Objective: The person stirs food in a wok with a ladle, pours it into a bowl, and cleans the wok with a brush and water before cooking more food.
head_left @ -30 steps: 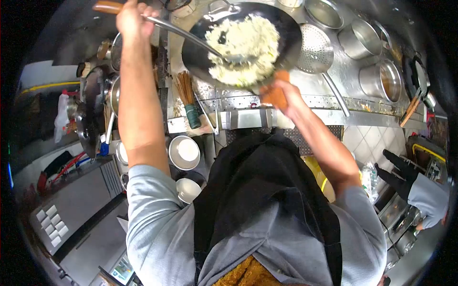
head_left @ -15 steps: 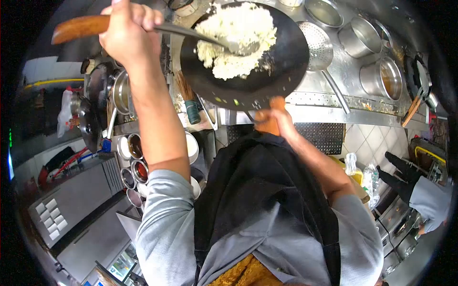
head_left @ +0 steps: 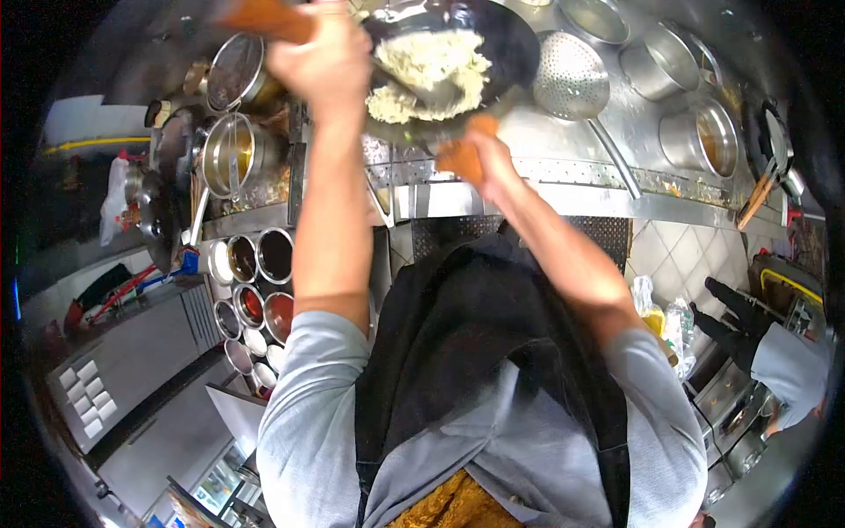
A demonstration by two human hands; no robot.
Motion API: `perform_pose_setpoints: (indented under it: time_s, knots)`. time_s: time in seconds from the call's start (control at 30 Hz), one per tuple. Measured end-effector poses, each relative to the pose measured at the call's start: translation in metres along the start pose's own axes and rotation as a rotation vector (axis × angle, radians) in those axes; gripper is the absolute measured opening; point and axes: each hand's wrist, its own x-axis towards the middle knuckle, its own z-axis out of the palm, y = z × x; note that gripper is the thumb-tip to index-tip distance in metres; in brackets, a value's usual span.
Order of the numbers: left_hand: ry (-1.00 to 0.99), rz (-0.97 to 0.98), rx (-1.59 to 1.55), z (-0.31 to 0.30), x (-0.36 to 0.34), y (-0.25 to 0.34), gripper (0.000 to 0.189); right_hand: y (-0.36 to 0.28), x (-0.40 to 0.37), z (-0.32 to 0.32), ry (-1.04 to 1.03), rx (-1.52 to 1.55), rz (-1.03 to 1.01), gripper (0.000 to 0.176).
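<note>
Left arm outstretched, hand (head_left: 326, 62) gripping a ladle (head_left: 433, 95) in the pale food (head_left: 440, 55); right hand (head_left: 493, 165) gripping the wok (head_left: 515, 44) handle—near the desk's (head_left: 563, 167) front edge, bare metal between skimmer (head_left: 572, 75) and pots (head_left: 700, 136).

Perforated skimmer (head_left: 572, 75) on the steel counter (head_left: 553, 154), handle toward the front edge. Right: steel pots (head_left: 653, 63), one containing brown liquid. Lower left: clustered round containers (head_left: 249, 304), some with red contents. Far right: a person (head_left: 789, 359) in grey.
</note>
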Motion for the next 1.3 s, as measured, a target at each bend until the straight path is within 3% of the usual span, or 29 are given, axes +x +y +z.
perform_pose_setpoints:
  time_s: [0.07, 0.17, 0.2, 0.23, 0.27, 0.3, 0.37, 0.4, 0.43, 0.47, 0.53, 0.57, 0.63, 0.67, 0.73, 0.77, 0.87, 0.9, 0.97, 1.03, 1.13, 1.23, 1.3]
  knots:
    - [0.043, 0.517, 0.151, -0.014, 0.035, -0.087, 0.018, -0.005, 0.011, 0.003, 0.009, -0.042, 0.036, 0.035]
    - [-0.411, 0.115, -0.025, -0.057, 0.077, -0.088, 0.021, 0.023, -0.035, -0.029, 0.000, -0.114, -0.014, 0.045]
    - [-0.718, 0.221, 0.166, -0.067, 0.072, -0.051, 0.027, 0.023, -0.053, -0.036, 0.014, -0.104, -0.001, 0.031]
    - [-0.828, 0.385, 0.366, -0.068, 0.041, -0.010, 0.022, 0.020, -0.054, -0.042, 0.015, -0.073, -0.004, 0.031]
    - [-1.172, 0.665, 0.405, -0.074, 0.027, 0.011, 0.018, 0.021, -0.055, -0.047, 0.026, -0.035, -0.002, 0.031]
    - [-1.338, 0.838, 0.767, -0.078, -0.002, 0.031, 0.019, 0.010, -0.054, -0.036, 0.048, -0.052, 0.005, 0.031]
    - [-1.528, 0.765, 0.942, -0.119, -0.044, 0.000, 0.031, -0.007, -0.015, -0.015, 0.066, -0.026, -0.064, 0.030]
    - [-1.589, 0.671, 1.022, -0.131, -0.055, -0.006, 0.034, -0.029, -0.012, 0.001, 0.095, -0.097, 0.030, 0.031]
    - [-1.567, 0.620, 1.050, -0.149, -0.059, -0.020, 0.031, -0.030, 0.007, 0.002, 0.104, -0.116, 0.046, 0.028]
    - [-1.501, 0.447, 1.065, -0.160, -0.062, -0.027, 0.029, -0.030, 0.027, -0.002, 0.115, -0.138, 0.058, 0.025]
    - [-1.316, 0.310, 1.032, -0.183, -0.062, -0.047, 0.034, -0.027, 0.057, -0.012, 0.109, -0.136, 0.074, 0.027]
    - [-1.318, 0.308, 1.034, -0.196, -0.064, -0.064, 0.034, -0.023, 0.063, -0.014, 0.098, -0.141, 0.108, 0.029]
    - [-1.060, -0.318, 0.960, -0.216, -0.066, -0.088, 0.046, -0.023, 0.064, -0.014, 0.091, -0.135, 0.106, 0.033]
    - [-1.054, -0.317, 0.965, -0.213, -0.067, -0.089, 0.046, -0.024, 0.061, -0.011, 0.085, -0.128, 0.103, 0.036]
    - [-0.826, -0.200, 1.131, -0.201, -0.078, -0.095, 0.059, -0.024, 0.053, -0.016, 0.071, -0.116, 0.085, 0.046]
    - [-0.869, -0.264, 1.320, -0.201, -0.077, -0.105, 0.069, -0.025, 0.050, -0.027, 0.037, -0.179, 0.080, 0.049]
    - [-0.763, -0.404, 1.265, -0.208, -0.066, -0.112, 0.067, -0.020, 0.020, -0.030, 0.046, -0.196, 0.058, 0.058]
    - [-0.742, -0.351, 1.150, -0.215, -0.065, -0.103, 0.066, -0.019, 0.010, -0.043, 0.088, -0.245, 0.060, 0.063]
    - [-0.698, -0.441, 1.050, -0.221, -0.061, -0.077, 0.064, -0.015, -0.008, -0.066, 0.134, -0.295, 0.067, 0.068]
    - [-0.607, -0.693, 0.804, -0.211, -0.050, -0.035, 0.060, -0.010, -0.022, -0.080, 0.143, -0.199, 0.024, 0.071]
    - [-0.488, -1.024, 0.251, -0.207, -0.027, -0.023, 0.057, -0.013, -0.028, -0.083, 0.172, -0.214, 0.033, 0.072]
    - [-0.475, -1.260, 0.277, -0.202, -0.014, -0.100, 0.059, -0.019, -0.004, -0.062, 0.117, -0.313, 0.012, 0.074]
    - [-0.582, -1.002, 0.607, -0.184, -0.009, -0.150, 0.060, -0.018, 0.017, -0.035, 0.069, -0.354, 0.048, 0.073]
